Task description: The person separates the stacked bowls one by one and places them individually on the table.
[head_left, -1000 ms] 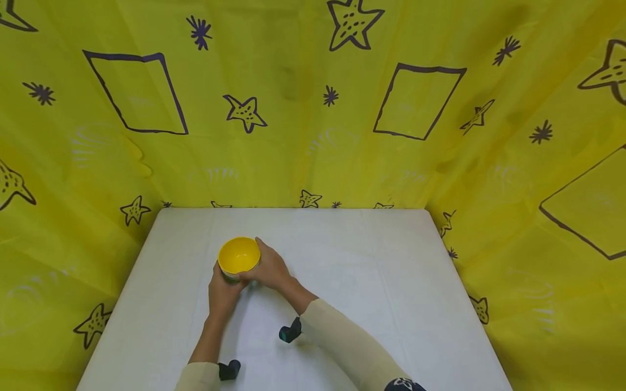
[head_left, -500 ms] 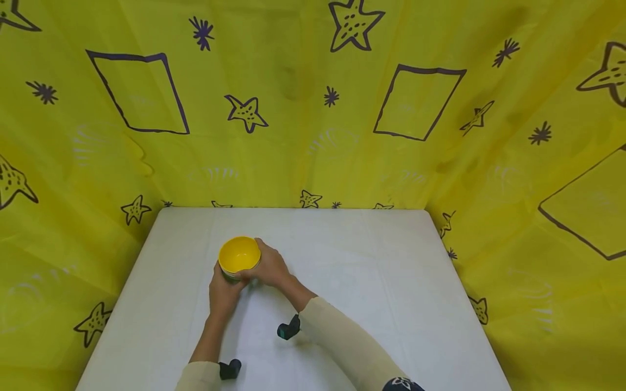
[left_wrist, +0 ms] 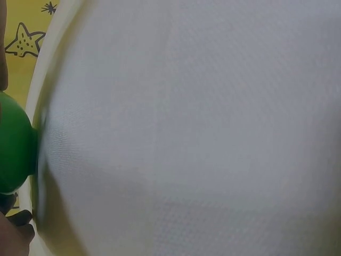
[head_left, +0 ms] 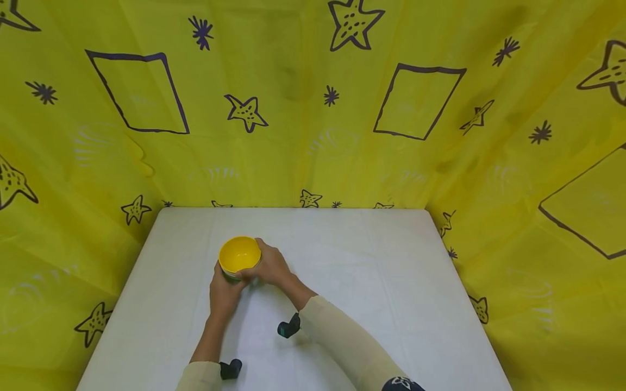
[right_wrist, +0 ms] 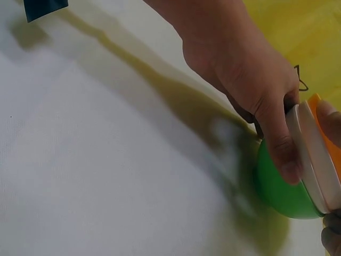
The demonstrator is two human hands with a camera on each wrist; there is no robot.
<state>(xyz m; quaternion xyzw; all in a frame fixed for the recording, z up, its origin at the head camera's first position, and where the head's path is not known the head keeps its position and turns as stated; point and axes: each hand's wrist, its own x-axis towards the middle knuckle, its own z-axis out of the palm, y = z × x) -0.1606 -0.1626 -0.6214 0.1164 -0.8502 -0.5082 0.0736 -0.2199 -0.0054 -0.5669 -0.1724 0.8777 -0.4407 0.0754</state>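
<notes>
Bowl point(head_left: 239, 255), yellow inside, green outside, stood upright on white worktop point(head_left: 371, 282). Left hand point(head_left: 222, 293) and right hand point(head_left: 271, 267) cupped it from opposite sides, fingers point(right_wrist: 281, 149) curled against its wall, steadying it.

- No words, letters, brand names or numbers can be read in any of the views.
- The yellow backdrop point(head_left: 313, 108) behind the white table point(head_left: 371, 271) bears only hand-drawn marks: stars, small starbursts and four-sided outlines, none forming a sign that reads.
- The bowl point(head_left: 239, 255) on the table shows no label.
</notes>
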